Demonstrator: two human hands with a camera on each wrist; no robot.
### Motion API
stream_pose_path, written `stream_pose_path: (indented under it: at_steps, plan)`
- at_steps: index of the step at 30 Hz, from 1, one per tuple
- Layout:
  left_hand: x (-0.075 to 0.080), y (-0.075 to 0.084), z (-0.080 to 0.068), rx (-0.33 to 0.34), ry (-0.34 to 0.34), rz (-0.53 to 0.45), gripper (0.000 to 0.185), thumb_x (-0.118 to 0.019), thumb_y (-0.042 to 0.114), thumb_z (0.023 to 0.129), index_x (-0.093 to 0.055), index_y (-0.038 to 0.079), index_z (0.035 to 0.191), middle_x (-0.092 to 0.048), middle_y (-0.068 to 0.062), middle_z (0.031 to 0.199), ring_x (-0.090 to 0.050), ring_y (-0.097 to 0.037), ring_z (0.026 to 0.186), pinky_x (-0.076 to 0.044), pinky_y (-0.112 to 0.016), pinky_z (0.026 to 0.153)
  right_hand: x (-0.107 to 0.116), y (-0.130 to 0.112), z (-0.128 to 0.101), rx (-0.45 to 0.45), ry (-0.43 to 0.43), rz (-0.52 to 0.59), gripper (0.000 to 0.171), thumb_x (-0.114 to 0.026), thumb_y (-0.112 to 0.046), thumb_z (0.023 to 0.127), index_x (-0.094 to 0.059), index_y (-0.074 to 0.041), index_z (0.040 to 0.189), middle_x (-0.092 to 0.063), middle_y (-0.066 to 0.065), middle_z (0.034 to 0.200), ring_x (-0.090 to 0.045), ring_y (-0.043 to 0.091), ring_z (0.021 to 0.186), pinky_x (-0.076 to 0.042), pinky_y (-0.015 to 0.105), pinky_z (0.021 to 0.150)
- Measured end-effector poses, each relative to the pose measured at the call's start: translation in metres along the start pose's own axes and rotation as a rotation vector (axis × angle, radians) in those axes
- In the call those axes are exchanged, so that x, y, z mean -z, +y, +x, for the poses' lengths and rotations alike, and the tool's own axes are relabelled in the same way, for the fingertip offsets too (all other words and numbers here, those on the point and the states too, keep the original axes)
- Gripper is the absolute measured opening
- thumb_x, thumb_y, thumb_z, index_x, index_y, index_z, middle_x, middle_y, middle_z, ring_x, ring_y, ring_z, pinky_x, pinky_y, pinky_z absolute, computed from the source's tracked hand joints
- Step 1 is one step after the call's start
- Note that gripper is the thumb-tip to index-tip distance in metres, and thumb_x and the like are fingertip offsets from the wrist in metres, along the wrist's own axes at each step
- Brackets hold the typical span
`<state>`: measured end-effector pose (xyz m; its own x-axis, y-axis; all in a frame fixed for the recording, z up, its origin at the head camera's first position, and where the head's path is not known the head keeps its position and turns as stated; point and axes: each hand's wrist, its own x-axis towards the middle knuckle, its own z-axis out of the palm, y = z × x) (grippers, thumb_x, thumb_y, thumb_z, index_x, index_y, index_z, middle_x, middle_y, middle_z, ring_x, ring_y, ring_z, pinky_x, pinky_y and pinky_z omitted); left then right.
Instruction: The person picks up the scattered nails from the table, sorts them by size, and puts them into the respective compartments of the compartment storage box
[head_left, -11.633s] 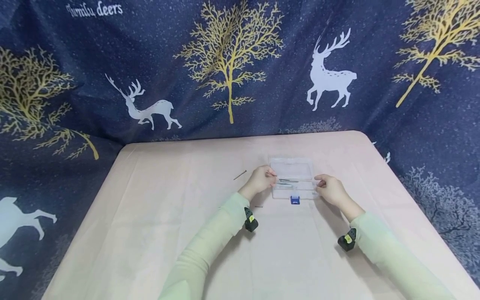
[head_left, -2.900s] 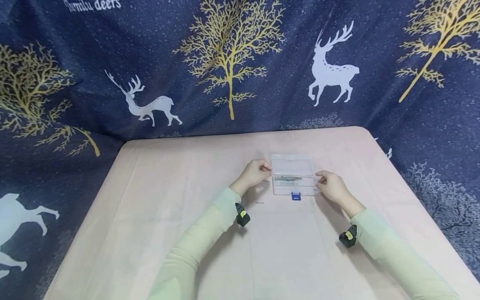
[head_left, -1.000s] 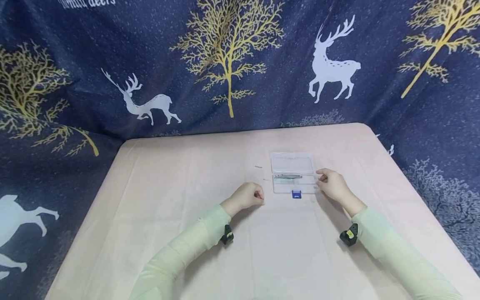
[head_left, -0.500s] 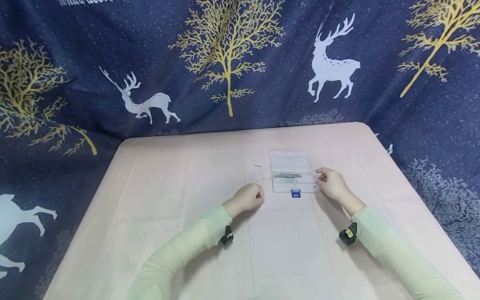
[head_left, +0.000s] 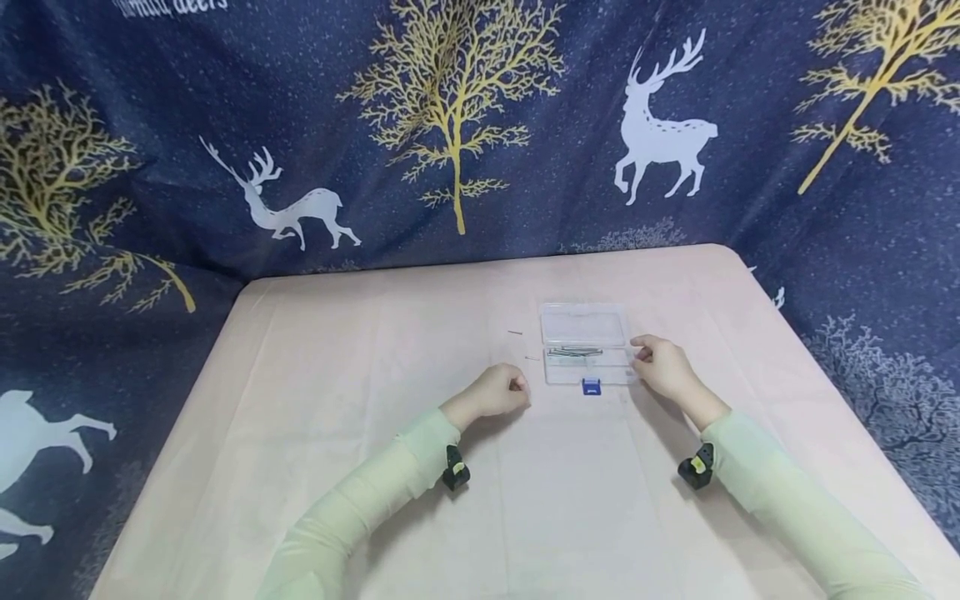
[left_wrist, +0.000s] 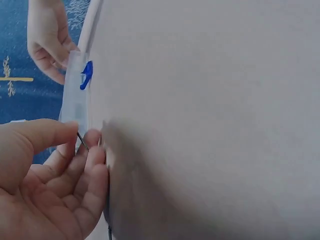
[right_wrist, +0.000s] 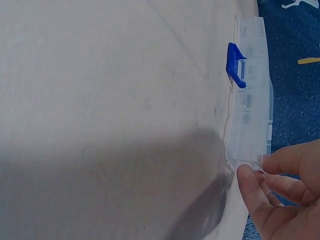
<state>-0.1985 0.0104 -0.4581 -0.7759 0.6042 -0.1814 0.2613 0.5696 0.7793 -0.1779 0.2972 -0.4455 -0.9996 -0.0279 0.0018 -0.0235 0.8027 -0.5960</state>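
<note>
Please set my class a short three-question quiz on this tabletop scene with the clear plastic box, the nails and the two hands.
1. True or false: the clear box lies with its lid open.
2. What does the left hand pinch between thumb and fingers? A) the blue latch B) a thin nail C) a corner of the cloth
3. Which part of the box does the right hand touch?

Key:
1. True; the nails in the box lie uncovered.
2. B, a thin nail.
3. Its right end, away from the blue latch at the near edge.
</note>
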Motion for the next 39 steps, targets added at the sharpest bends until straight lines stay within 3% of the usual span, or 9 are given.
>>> stream_pose_path:
  at_steps: [4,11,17,23,27,33,39]
  plan:
    - [0.001,-0.002,0.002,0.008,-0.004,-0.11,0.004,-0.06,0.0,0.085,-0.062,-0.003,0.087,-0.064,-0.01,0.074,-0.054,-0.011,0.059,-0.05,-0.018,0.054,0.001,-0.001,0.0,-0.005,-0.008,-0.004,0.039,-0.056,0.002,0.085,-0.05,0.018,0.12,-0.062,0.03,0.094,-0.062,0.042,0.088,-0.055,0.049,0.077]
    - [0.001,-0.005,0.008,0.049,0.011,-0.344,0.013,-0.062,-0.001,0.086,-0.059,-0.007,0.098,-0.069,-0.022,0.09,-0.065,-0.014,0.069,-0.058,-0.023,0.064,0.001,-0.002,-0.001,-0.004,-0.006,-0.004,0.039,-0.056,0.002,0.084,-0.05,0.018,0.12,-0.063,0.03,0.093,-0.062,0.042,0.088,-0.055,0.049,0.077]
    - [0.0,0.0,0.017,0.151,0.09,-0.478,0.019,-0.063,0.0,0.085,-0.062,-0.007,0.104,-0.069,-0.019,0.089,-0.06,-0.008,0.064,-0.056,-0.019,0.063,0.001,-0.003,-0.001,-0.016,-0.011,-0.005,0.039,-0.055,0.002,0.085,-0.05,0.018,0.121,-0.062,0.03,0.095,-0.062,0.042,0.09,-0.055,0.049,0.078]
    - [0.0,0.006,0.026,0.259,0.151,-0.588,0.021,-0.062,0.001,0.087,-0.066,-0.004,0.107,-0.068,-0.008,0.08,-0.059,-0.007,0.063,-0.055,-0.016,0.061,0.0,-0.001,-0.001,-0.021,-0.015,-0.001,0.04,-0.054,0.001,0.085,-0.049,0.017,0.121,-0.062,0.03,0.096,-0.062,0.042,0.091,-0.055,0.049,0.079]
    - [0.001,0.011,0.033,0.279,0.156,-0.634,0.024,-0.064,0.002,0.087,-0.064,-0.004,0.11,-0.067,-0.004,0.08,-0.059,-0.006,0.064,-0.056,-0.016,0.064,0.0,0.002,0.0,-0.014,-0.01,-0.003,0.04,-0.054,0.001,0.084,-0.05,0.017,0.12,-0.062,0.029,0.094,-0.062,0.041,0.089,-0.055,0.049,0.078]
    - [0.001,0.017,0.044,0.271,0.147,-0.669,0.027,-0.064,0.003,0.088,-0.062,-0.005,0.113,-0.07,-0.017,0.097,-0.06,-0.004,0.063,-0.055,-0.014,0.062,0.0,0.003,0.001,-0.008,0.001,-0.014,0.038,-0.055,0.001,0.085,-0.051,0.016,0.12,-0.063,0.028,0.094,-0.062,0.04,0.087,-0.054,0.05,0.078]
    - [0.001,0.022,0.054,0.26,0.142,-0.653,0.025,-0.064,0.004,0.088,-0.063,-0.006,0.111,-0.07,-0.018,0.098,-0.06,-0.005,0.063,-0.056,-0.015,0.063,0.0,0.003,0.001,-0.007,-0.002,-0.009,0.038,-0.055,0.001,0.085,-0.051,0.016,0.12,-0.063,0.029,0.093,-0.062,0.04,0.087,-0.054,0.049,0.077]
